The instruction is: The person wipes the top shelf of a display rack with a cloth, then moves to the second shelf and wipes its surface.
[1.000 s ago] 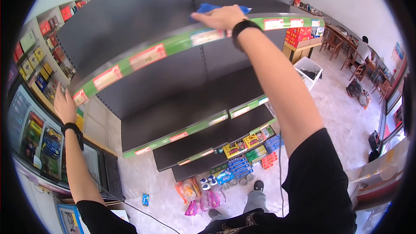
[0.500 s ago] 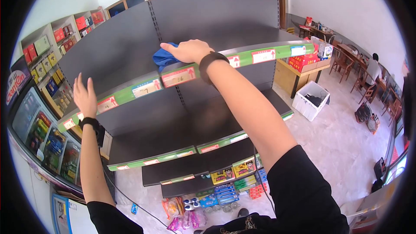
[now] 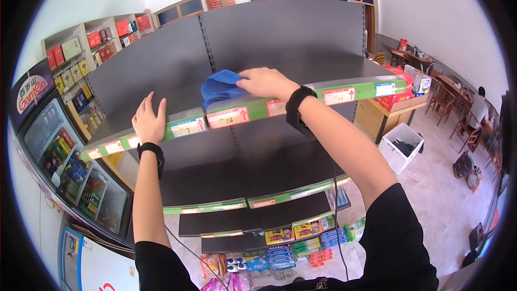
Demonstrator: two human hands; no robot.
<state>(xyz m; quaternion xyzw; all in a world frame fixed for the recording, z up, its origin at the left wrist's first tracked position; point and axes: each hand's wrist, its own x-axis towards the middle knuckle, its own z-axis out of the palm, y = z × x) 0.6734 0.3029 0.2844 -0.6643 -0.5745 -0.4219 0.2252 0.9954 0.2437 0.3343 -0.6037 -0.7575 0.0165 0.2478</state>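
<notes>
A crumpled blue cloth (image 3: 219,87) lies on the top grey shelf, close to its front edge and near the join between two shelf sections. My right hand (image 3: 268,82) pinches the cloth's right side between thumb and fingers. At the left, my left hand (image 3: 149,120) rests at the shelf's green price strip (image 3: 274,109), fingers stretched out and nothing held. Paper price labels with red arrows line that strip. Both wrists wear black bands.
Lower dark shelves (image 3: 215,175) stand below, with packaged goods (image 3: 293,233) near the floor. A drinks fridge (image 3: 72,164) is at the left. To the right are a white bin (image 3: 399,148), a box-topped wooden table and a seated person (image 3: 478,109). A cable hangs in front.
My left hand has shifted right along the shelf edge. The cloth, earlier bunched under my right hand, now spreads out to the left of my fingers. The view has tilted and shifted slightly.
</notes>
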